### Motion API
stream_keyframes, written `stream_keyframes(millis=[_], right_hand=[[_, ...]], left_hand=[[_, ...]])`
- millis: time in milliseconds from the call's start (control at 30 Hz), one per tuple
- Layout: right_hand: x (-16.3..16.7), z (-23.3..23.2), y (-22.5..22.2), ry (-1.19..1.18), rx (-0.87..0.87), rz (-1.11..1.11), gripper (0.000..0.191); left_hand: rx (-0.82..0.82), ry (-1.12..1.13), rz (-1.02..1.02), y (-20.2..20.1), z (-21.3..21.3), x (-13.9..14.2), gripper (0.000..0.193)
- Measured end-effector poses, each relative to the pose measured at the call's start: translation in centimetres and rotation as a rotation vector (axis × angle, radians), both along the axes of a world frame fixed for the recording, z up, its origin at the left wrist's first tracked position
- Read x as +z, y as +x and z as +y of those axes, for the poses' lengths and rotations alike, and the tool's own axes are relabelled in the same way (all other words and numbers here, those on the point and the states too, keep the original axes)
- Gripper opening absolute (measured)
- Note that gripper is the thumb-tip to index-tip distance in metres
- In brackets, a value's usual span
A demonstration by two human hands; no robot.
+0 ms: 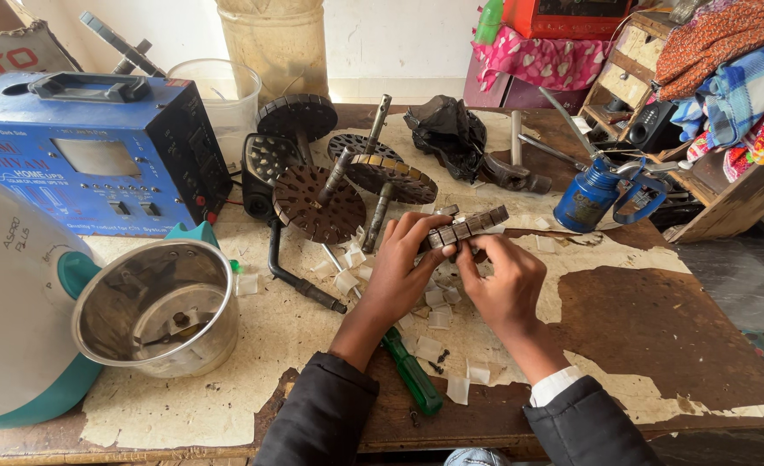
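Observation:
My left hand (401, 269) and my right hand (504, 282) meet over the middle of a worn wooden table (658, 336). Together they grip a slotted, dark metal motor core (467, 228), held tilted with its far end raised to the right. The left fingers curl over its near end; the right fingers pinch it from below. Small white paper strips (438, 315) lie scattered under and around both hands. A green-handled screwdriver (411, 373) lies under my left forearm.
Several round rotor discs on shafts (320, 200) lie behind the hands. A blue power unit (97, 155) stands at the left, a steel mixer jar (157, 306) in front of it. A blue oil can (593, 197), a hammer (517, 164) and a black rag (449, 131) sit at the back right.

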State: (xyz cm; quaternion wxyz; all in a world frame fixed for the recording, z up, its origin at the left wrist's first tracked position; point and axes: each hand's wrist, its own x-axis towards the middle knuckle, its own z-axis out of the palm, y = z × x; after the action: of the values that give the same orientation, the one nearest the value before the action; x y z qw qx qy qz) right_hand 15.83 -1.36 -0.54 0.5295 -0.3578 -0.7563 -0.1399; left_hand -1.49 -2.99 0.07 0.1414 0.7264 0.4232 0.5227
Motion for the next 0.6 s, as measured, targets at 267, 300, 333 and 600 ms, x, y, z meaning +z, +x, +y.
stream_keyframes(millis=[267, 300, 333, 600], right_hand=[[0.63, -0.65, -0.32, -0.061, -0.013, 0.086, 0.014], [0.68, -0.67, -0.34, -0.056, -0.005, 0.081, 0.013], [0.73, -0.64, -0.39, -0.051, 0.004, 0.076, 0.012], [0.35, 0.00, -0.09, 0.000, 0.069, -0.016, 0.011]], left_hand=[[0.004, -0.011, 0.002, -0.02, -0.05, 0.17, 0.040], [0.005, -0.011, 0.003, 0.00, -0.06, 0.18, 0.041], [0.004, -0.019, 0.001, -0.02, -0.05, 0.20, 0.041], [-0.006, -0.054, -0.016, 0.04, 0.21, 0.01, 0.042]])
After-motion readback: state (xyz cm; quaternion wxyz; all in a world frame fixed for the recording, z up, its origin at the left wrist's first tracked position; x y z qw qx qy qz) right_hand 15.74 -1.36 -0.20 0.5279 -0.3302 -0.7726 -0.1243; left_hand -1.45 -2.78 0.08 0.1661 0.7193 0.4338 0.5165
